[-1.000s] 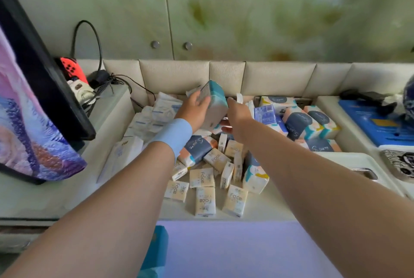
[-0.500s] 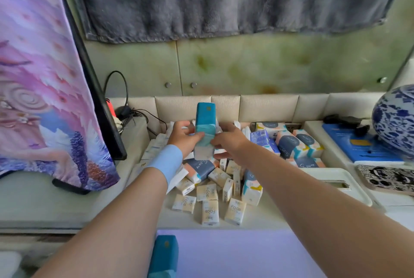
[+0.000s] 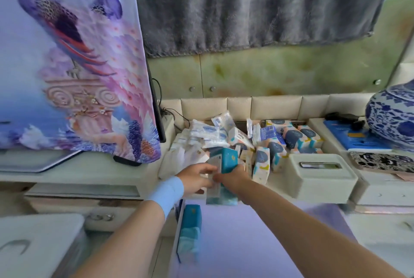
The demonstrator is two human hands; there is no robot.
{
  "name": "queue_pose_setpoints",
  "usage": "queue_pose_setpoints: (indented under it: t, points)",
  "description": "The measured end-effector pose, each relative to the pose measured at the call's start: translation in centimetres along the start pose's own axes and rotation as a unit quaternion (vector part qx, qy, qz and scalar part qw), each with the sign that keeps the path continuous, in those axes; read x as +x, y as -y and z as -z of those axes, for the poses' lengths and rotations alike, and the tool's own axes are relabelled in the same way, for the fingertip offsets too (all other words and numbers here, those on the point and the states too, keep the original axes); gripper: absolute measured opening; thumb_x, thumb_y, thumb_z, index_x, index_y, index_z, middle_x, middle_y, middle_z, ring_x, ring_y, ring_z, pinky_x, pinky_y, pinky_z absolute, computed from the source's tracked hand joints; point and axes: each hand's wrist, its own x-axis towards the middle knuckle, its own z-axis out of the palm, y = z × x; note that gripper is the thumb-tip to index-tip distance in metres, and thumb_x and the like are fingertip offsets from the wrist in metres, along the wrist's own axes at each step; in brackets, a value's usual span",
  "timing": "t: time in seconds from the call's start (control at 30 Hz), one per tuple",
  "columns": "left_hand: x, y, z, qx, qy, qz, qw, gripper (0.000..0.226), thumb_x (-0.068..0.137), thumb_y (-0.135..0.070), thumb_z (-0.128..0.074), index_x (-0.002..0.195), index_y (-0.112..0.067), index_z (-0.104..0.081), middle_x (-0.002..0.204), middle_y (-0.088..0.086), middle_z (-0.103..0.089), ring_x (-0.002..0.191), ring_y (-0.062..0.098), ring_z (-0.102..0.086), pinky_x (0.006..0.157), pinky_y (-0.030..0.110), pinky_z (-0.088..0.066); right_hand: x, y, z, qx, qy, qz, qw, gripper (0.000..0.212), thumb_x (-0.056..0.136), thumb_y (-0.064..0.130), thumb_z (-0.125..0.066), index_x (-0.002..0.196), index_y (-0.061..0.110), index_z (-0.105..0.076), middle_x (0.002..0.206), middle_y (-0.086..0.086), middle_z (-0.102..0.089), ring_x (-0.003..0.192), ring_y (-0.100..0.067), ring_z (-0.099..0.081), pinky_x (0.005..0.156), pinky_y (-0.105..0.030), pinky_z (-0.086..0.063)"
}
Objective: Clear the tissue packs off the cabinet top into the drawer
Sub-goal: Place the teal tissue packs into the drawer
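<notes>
Both hands hold one teal tissue pack over the front edge of the cabinet top, above the open drawer. My left hand grips its left side, and my right hand grips its lower right. A second teal tissue pack lies along the drawer's left side. A heap of several tissue packs, white, blue and patterned, covers the cabinet top behind my hands.
A TV under a peacock cloth stands at the left. A white tissue box sits right of the heap, with a blue-and-white vase and blue box beyond. Cables lie at the back left.
The teal pack has come down from above the heap toward me, to the cabinet's front edge over the drawer. Both hands came with it, and my view has tilted up and pulled back.
</notes>
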Motion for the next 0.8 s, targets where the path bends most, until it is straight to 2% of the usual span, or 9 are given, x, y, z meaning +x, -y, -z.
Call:
queue_pose_setpoints:
  t: [0.1,0.2,0.27,0.37,0.47,0.53,0.6,0.7,0.8]
  points:
    - [-1.4,2.4,-0.7,0.127,0.023,0.020,0.991,0.042,0.087,-0.012,-0.065,0.126,-0.025,-0.060,0.124,-0.007,-0.060,0.109,0.014,-0.059,0.085,0.022,-0.049,-1.0,-2.8,-1.0,-0.096,0.060,-0.047,0.992,0.066,0.071,0.034,-0.079,0.127,0.015,-0.049,0.107,-0.007,-0.067,0.088,-0.024,-0.069,0.062,-0.037,-0.058]
    - [-1.8,4.5,-1.1,0.306,0.067,0.053,0.948,0.026,0.085,-0.021,-0.061,0.110,-0.021,-0.068,0.111,0.000,-0.065,0.104,0.023,-0.061,0.090,0.032,-0.049,-2.0,-4.9,-1.8,-0.209,0.113,-0.064,0.969,0.067,0.066,0.036,-0.079,0.125,0.014,-0.055,0.108,-0.007,-0.069,0.089,-0.025,-0.070,0.066,-0.043,-0.061]
    - [-1.7,5.5,-1.4,0.397,0.108,0.070,0.909,0.032,0.087,-0.022,-0.060,0.118,-0.021,-0.066,0.117,0.001,-0.063,0.107,0.027,-0.060,0.089,0.033,-0.048,-2.1,-6.2,-2.3,-0.271,0.147,-0.085,0.947,0.073,0.064,0.035,-0.080,0.129,0.014,-0.054,0.112,-0.008,-0.067,0.093,-0.028,-0.069,0.073,-0.048,-0.061]
    - [-1.3,7.3,-2.0,0.486,0.140,0.073,0.860,0.050,0.093,-0.020,-0.059,0.142,-0.023,-0.049,0.144,0.001,-0.047,0.126,0.025,-0.051,0.097,0.033,-0.044,-1.6,-8.0,-3.1,-0.324,0.179,-0.116,0.922,0.077,0.065,0.034,-0.078,0.135,0.015,-0.050,0.115,-0.009,-0.066,0.097,-0.030,-0.068,0.076,-0.051,-0.060]
    - [-0.2,9.4,-2.6,0.534,0.147,0.069,0.830,0.063,0.089,-0.021,-0.064,0.147,-0.022,-0.039,0.150,0.003,-0.038,0.131,0.026,-0.045,0.101,0.036,-0.045,-0.9,-9.4,-3.6,-0.333,0.149,-0.129,0.922,0.081,0.070,0.040,-0.075,0.139,0.017,-0.038,0.121,-0.011,-0.059,0.100,-0.037,-0.065,0.066,-0.051,-0.061]
    - [0.4,11.0,-3.0,0.557,0.156,0.071,0.813,0.073,0.083,-0.029,-0.073,0.147,-0.022,-0.037,0.147,0.005,-0.037,0.130,0.028,-0.044,0.100,0.038,-0.046,-0.1,-10.5,-4.1,-0.305,0.126,-0.150,0.932,0.081,0.078,0.043,-0.072,0.141,0.017,-0.028,0.125,-0.014,-0.051,0.099,-0.044,-0.061,0.051,-0.049,-0.059]
    - [0.6,12.8,-3.2,0.570,0.167,0.077,0.801,0.090,0.076,-0.039,-0.079,0.150,-0.024,-0.031,0.149,0.004,-0.032,0.135,0.027,-0.037,0.105,0.040,-0.042,0.7,-11.4,-4.7,-0.292,0.104,-0.153,0.938,0.083,0.082,0.048,-0.069,0.143,0.016,-0.021,0.123,-0.015,-0.047,0.093,-0.043,-0.060,0.045,-0.045,-0.057]
    - [1.0,14.7,-3.1,0.570,0.161,0.061,0.804,0.101,0.071,-0.040,-0.083,0.151,-0.025,-0.023,0.149,0.003,-0.026,0.135,0.027,-0.031,0.107,0.042,-0.039,2.1,-12.7,-5.9,-0.290,0.102,-0.112,0.945,0.078,0.087,0.048,-0.063,0.141,0.010,-0.020,0.121,-0.012,-0.048,0.092,-0.035,-0.059,0.054,-0.041,-0.059]
    - [1.9,15.6,-2.8,0.563,0.139,0.033,0.814,0.102,0.071,-0.036,-0.083,0.151,-0.024,-0.021,0.151,0.003,-0.023,0.137,0.027,-0.029,0.108,0.041,-0.038,3.4,-13.9,-7.5,-0.237,0.146,-0.072,0.958,0.074,0.084,0.036,-0.069,0.140,0.014,-0.026,0.120,-0.007,-0.052,0.102,-0.028,-0.059,0.070,-0.039,-0.061]
